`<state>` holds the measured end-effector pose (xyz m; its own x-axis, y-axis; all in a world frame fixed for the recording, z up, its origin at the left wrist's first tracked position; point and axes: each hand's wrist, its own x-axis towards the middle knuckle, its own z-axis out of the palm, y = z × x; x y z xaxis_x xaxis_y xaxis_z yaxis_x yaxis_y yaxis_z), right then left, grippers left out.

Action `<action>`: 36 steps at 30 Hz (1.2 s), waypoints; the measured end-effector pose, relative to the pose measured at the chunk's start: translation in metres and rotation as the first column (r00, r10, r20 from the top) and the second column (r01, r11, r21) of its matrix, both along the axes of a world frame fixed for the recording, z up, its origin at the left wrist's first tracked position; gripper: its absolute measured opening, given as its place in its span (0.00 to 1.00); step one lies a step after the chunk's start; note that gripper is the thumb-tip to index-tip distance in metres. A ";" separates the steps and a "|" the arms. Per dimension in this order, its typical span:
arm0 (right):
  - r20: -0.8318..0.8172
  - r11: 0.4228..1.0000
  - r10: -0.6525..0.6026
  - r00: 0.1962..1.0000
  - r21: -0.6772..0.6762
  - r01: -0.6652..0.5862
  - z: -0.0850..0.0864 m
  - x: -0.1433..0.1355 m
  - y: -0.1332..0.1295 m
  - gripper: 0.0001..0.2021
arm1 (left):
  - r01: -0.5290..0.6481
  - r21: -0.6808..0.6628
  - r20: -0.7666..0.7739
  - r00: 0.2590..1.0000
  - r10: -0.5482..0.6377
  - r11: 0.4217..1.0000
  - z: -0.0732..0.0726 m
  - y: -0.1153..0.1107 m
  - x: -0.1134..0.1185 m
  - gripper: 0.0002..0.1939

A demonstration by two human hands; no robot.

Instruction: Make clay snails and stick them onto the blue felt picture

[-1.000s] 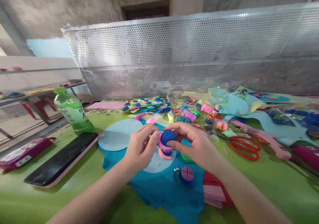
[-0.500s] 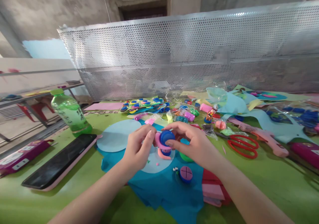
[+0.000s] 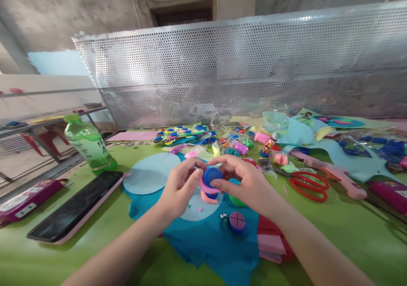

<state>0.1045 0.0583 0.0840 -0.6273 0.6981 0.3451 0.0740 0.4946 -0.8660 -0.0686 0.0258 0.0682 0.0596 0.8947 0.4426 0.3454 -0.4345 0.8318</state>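
Observation:
Between my two hands is a blue bottle cap (image 3: 212, 175) with a strip of pink clay (image 3: 208, 188) curved along its left and lower edge. My right hand (image 3: 238, 175) grips the cap from the right, thumb on its front. My left hand (image 3: 184, 182) has its fingers curled against the clay on the left side; its fingertips are partly hidden. Just below, another blue cap with an orange clay strip (image 3: 209, 197) lies on a pale blue paper disc (image 3: 197, 211). Nearer me, a blue cap topped with pink clay (image 3: 237, 221) lies beside small googly eyes (image 3: 223, 215).
On the left stand a green bottle (image 3: 90, 144), a phone (image 3: 76, 205) and a purple case (image 3: 32, 199). Red-handled scissors (image 3: 308, 186) and a small figurine (image 3: 269, 146) lie right. Clay packets and decorated caps (image 3: 184, 133) spread along the back, before a perforated metal panel (image 3: 241, 69).
My left fingers have curled in closer to the cap, and the pink clay strip now hugs its lower edge more. My right hand stays on the cap, almost unmoved.

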 end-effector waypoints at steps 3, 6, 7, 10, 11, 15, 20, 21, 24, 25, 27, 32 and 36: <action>-0.001 0.999 -0.001 1.000 -0.032 0.001 -0.002 -0.001 0.001 0.17 | 0.060 -0.209 0.139 0.990 -0.031 0.976 0.004 0.001 0.004 0.18; -0.010 0.999 -0.019 1.000 -0.045 0.019 -0.004 -0.001 0.003 0.18 | 0.054 -0.271 0.167 0.986 -0.008 0.961 0.007 0.001 0.008 0.16; -0.015 0.999 -0.020 1.000 -0.049 0.019 -0.004 -0.001 0.004 0.17 | 0.037 -0.261 0.169 0.986 0.008 0.965 0.007 0.001 0.009 0.16; -0.016 1.000 -0.018 1.000 -0.018 0.018 -0.004 0.001 0.005 0.18 | -0.030 -0.233 0.193 0.978 0.076 0.972 0.006 0.003 0.007 0.17; 0.001 0.999 -0.034 0.999 0.023 0.034 -0.004 0.001 0.005 0.19 | -0.053 -0.228 0.207 0.973 0.102 0.972 0.005 0.004 0.006 0.17; 0.089 0.940 -0.216 0.972 0.288 0.183 -0.004 0.003 0.004 0.19 | -0.125 -0.215 0.248 0.952 0.178 0.968 0.004 0.006 0.003 0.17; 0.210 0.758 -0.397 0.893 0.623 0.190 -0.011 0.001 0.006 0.18 | -0.182 -0.171 0.199 0.956 0.215 0.968 0.006 0.004 0.006 0.18; 0.211 0.712 -0.422 0.882 0.679 0.178 -0.013 0.000 0.007 0.19 | -0.186 -0.163 0.191 0.958 0.216 0.969 0.006 0.004 0.008 0.18; 0.146 0.554 -0.473 0.869 0.816 0.164 -0.018 -0.004 0.006 0.20 | -0.187 -0.156 0.188 0.958 0.215 0.970 0.003 0.003 0.010 0.17; 0.118 0.501 -0.482 0.868 0.850 0.163 -0.019 -0.006 0.005 0.20 | -0.187 -0.155 0.189 0.958 0.215 0.970 0.002 0.003 0.010 0.17; 0.071 0.413 -0.500 0.863 0.896 0.165 -0.020 -0.008 0.003 0.20 | -0.181 -0.155 0.188 0.960 0.209 0.971 0.000 0.002 0.011 0.16; 0.005 0.315 -0.533 0.846 0.929 0.193 -0.021 -0.009 0.001 0.20 | -0.136 -0.148 0.201 0.966 0.164 0.980 -0.001 0.002 0.012 0.16; -0.005 0.312 -0.532 0.847 0.929 0.201 -0.021 -0.008 0.001 0.19 | -0.136 -0.136 0.211 0.964 0.163 0.981 -0.001 0.001 0.013 0.16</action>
<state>0.0962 0.0597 0.0631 -0.5609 0.2795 0.7793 0.5886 0.7966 0.1379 -0.0556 0.0271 0.0676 -0.1655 0.9331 0.3192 0.2018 -0.2847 0.9371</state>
